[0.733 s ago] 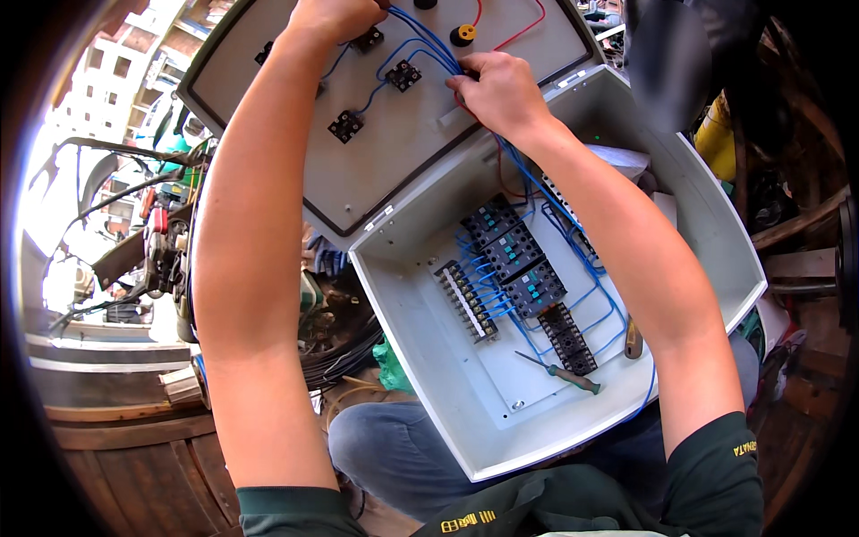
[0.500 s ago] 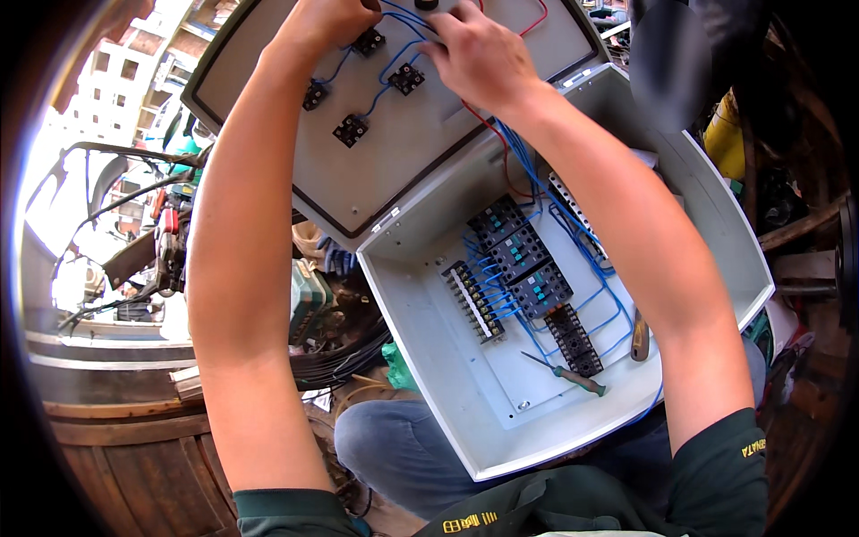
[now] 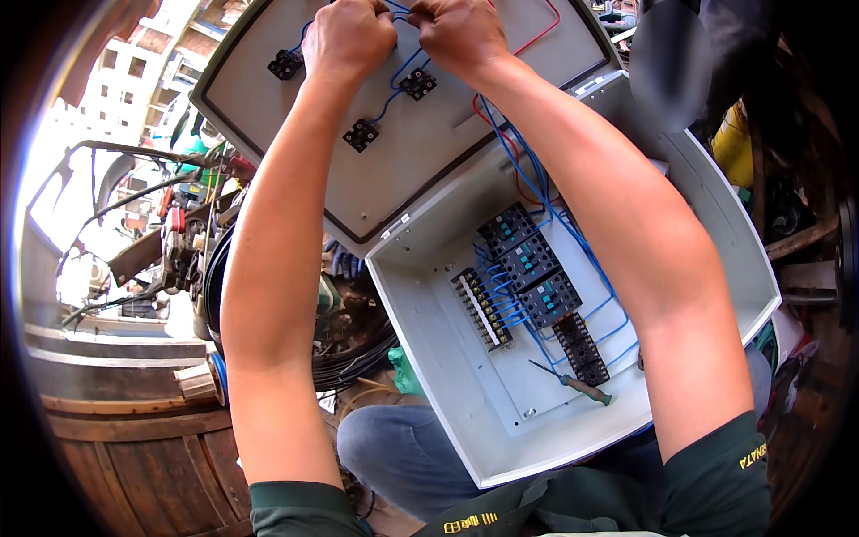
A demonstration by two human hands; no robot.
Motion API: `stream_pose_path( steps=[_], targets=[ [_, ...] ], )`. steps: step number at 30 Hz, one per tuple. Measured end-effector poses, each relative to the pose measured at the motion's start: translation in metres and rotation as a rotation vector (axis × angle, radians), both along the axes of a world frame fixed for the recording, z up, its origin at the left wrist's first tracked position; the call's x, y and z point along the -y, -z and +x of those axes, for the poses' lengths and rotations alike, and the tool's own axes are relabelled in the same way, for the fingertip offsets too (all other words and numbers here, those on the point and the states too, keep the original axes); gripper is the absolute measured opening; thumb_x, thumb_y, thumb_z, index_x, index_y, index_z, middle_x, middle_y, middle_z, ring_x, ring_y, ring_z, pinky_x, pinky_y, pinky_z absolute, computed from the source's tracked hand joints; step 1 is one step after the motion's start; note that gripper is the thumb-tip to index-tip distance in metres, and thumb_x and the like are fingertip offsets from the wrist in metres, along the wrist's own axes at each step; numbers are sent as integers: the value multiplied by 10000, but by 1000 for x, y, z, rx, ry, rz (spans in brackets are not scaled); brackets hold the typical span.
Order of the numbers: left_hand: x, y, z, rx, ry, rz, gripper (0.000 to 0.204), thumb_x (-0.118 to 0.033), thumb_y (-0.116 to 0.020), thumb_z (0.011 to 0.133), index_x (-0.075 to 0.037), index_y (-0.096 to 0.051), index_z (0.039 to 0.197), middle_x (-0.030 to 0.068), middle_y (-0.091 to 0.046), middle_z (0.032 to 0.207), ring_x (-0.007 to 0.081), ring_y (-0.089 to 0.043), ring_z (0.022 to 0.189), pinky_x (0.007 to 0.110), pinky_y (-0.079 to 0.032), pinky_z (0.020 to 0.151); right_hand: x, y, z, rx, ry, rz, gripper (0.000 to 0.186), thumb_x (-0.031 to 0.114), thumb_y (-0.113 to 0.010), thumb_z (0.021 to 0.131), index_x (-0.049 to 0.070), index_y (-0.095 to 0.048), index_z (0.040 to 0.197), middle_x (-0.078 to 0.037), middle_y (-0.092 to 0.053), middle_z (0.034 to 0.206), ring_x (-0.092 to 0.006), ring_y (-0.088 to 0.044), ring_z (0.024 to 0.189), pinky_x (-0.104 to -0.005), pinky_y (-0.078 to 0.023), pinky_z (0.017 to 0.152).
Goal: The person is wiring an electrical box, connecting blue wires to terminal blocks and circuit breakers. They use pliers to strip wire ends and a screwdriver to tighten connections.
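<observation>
My left hand (image 3: 351, 40) and my right hand (image 3: 458, 34) are close together over the grey lid (image 3: 358, 192) of an electrical box. Both are closed, with blue wires (image 3: 400, 9) running between them. The fingertips partly hide where each hand grips. Black contact blocks (image 3: 418, 83) on the lid sit just below my hands, joined by blue wires. The open grey box (image 3: 438, 403) rests on my lap. Inside are black contactors (image 3: 530, 266), a terminal strip (image 3: 481, 309), a black relay socket (image 3: 582, 349) and a screwdriver (image 3: 583, 388) lying on the backplate.
A red wire (image 3: 542, 34) loops across the lid's right side. Coiled black cable (image 3: 358, 358) lies left of the box, beside a green plastic bag (image 3: 405, 371). Wooden panelling (image 3: 134, 465) stands at the lower left, machinery parts (image 3: 174, 233) above it. A yellow object (image 3: 734, 148) is at right.
My left hand has moved right and down, closer to my right hand, and now covers a contact block. The lid and box have shifted slightly right in view.
</observation>
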State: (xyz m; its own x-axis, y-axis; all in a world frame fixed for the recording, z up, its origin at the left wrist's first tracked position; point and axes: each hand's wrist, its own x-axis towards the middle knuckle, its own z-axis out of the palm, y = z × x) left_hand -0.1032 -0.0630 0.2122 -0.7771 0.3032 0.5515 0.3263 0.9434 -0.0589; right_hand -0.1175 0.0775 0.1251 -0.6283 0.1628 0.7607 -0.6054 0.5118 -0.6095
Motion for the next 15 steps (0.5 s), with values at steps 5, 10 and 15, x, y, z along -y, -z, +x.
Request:
stream_pose_path(
  steps=[5, 10, 15],
  targets=[
    [-8, 6, 1, -34, -60, 82, 276, -308, -663, 878, -114, -798, 1021, 163, -760, 935, 360, -728, 916, 434, -561, 857, 13, 9, -5, -92, 62, -171, 185, 130, -599, 850, 116, -776, 903, -137, -716, 954, -335, -698, 944, -451, -549, 834],
    [0, 13, -4, -99, -37, 93, 287, -304, -650, 879, -99, -796, 1017, 172, -759, 950, 369, -725, 928, 434, -559, 870, 13, 5, 9, 38, -34, -196, 209, 131, -581, 857, 131, -776, 931, -120, -717, 988, -331, -695, 965, -435, -551, 833],
    [0, 18, -9, -111, -9, 118, 288, -318, -667, 883, -101, -798, 1019, 158, -763, 941, 343, -734, 905, 408, -563, 862, 3, 0, 12, 102, -50, -85, 178, 156, -595, 886, 134, -766, 930, -108, -708, 997, -338, -688, 958, -443, -550, 820]
  ],
)
